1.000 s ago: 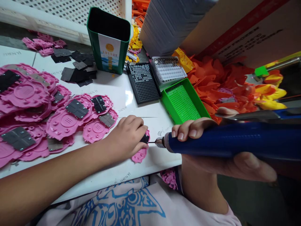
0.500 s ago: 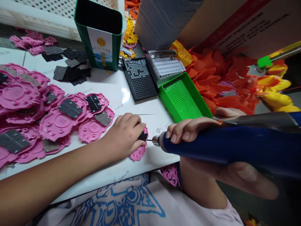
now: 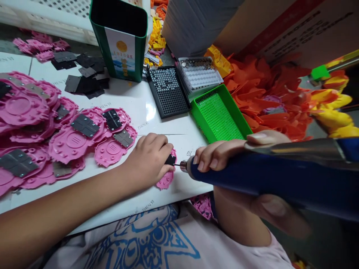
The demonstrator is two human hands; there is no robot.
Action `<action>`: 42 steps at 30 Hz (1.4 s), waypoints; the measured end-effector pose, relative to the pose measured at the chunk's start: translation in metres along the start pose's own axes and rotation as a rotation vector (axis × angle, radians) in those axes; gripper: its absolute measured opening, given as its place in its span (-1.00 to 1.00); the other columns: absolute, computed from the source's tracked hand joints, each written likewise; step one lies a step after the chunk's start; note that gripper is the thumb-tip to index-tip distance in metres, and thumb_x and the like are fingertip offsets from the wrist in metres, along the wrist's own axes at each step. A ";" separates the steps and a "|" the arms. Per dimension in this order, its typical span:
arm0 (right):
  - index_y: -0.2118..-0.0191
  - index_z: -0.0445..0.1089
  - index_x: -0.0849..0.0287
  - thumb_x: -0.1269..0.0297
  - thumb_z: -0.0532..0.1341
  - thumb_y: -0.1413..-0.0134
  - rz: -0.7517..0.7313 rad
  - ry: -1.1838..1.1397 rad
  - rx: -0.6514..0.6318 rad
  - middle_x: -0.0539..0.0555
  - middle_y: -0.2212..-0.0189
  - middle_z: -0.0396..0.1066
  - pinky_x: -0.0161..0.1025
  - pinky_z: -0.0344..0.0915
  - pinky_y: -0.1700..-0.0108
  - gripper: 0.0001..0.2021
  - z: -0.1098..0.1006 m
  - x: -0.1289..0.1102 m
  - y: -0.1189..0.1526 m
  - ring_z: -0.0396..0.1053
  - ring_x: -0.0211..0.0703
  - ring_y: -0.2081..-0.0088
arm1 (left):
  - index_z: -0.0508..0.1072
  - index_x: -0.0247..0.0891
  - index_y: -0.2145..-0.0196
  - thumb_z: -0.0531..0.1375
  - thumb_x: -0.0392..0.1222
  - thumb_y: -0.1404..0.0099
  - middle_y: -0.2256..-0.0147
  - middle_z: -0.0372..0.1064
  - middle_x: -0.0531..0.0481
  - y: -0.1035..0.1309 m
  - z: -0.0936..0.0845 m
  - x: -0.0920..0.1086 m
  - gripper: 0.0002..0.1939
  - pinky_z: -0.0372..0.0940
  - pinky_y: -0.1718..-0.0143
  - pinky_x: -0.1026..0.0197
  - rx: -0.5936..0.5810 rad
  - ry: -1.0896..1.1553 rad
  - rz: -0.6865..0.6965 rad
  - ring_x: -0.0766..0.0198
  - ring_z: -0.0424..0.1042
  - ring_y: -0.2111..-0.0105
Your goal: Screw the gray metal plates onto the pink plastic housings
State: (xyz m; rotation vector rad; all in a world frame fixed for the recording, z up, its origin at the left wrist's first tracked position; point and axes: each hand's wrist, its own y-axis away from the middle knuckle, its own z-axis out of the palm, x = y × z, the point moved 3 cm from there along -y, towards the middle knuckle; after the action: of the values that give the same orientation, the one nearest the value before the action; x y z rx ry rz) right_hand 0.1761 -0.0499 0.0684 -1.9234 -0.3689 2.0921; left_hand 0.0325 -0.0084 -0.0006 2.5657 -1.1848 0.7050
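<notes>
My left hand (image 3: 150, 158) presses a small pink plastic part (image 3: 166, 181) with a black plate (image 3: 170, 160) on it against the white tabletop. Its fingers are bent around the part and hide some of it. A blue electric screwdriver (image 3: 263, 175) lies nearly level in my right hand (image 3: 221, 155), fingers wrapped over its body. The thin bit meets the edge of the black plate beside my left fingertips. Pink parts (image 3: 67, 144) with dark plates screwed on are heaped to the left of my left hand.
Behind my hands are a green tray (image 3: 221, 116), a black screw tray (image 3: 169, 93) and a white tray (image 3: 199, 74). A tall green tin (image 3: 120, 48) stands by loose black plates (image 3: 85, 85). Orange parts (image 3: 269, 97) pile up at the right.
The screwdriver and my right hand have shifted slightly left and tilted a little. My left hand stays on the pink part. The whole view has moved slightly.
</notes>
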 end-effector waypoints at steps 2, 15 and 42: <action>-0.01 0.36 -0.03 0.04 0.33 0.05 0.034 0.004 0.062 -0.03 0.46 0.39 -0.05 0.39 0.35 -0.54 0.001 -0.002 0.001 0.38 -0.11 0.46 | 0.47 -0.35 0.09 0.33 -0.09 -0.21 0.11 0.36 -0.21 0.000 0.000 0.000 -0.63 0.24 0.07 -0.08 -0.009 -0.002 -0.002 -0.06 0.28 0.08; 0.32 0.39 0.00 0.14 0.15 0.19 -0.196 -0.063 0.389 -0.12 0.68 0.25 -0.26 0.19 0.63 -0.78 -0.018 0.010 -0.125 0.28 -0.24 0.66 | 0.26 -0.28 -0.21 0.21 -0.28 -0.23 -0.06 0.40 -0.13 0.005 -0.002 -0.009 -0.42 0.14 -0.06 -0.06 -0.053 0.264 0.105 -0.02 0.24 -0.05; 0.49 0.17 0.05 0.10 0.11 0.11 -0.132 -0.015 0.446 -0.15 0.68 0.18 -0.27 0.30 0.57 -0.83 -0.016 0.080 -0.188 0.28 -0.29 0.68 | 0.26 -0.30 -0.16 0.24 -0.11 -0.24 -0.07 0.34 -0.16 0.012 0.011 -0.009 -0.43 0.08 0.00 -0.05 0.075 0.091 0.140 -0.05 0.22 -0.04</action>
State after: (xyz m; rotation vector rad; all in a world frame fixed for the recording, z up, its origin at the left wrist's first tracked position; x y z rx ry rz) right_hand 0.1912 0.1546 0.0620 -1.5793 -0.0232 1.9064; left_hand 0.0221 -0.0145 -0.0149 2.4990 -1.3415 0.9033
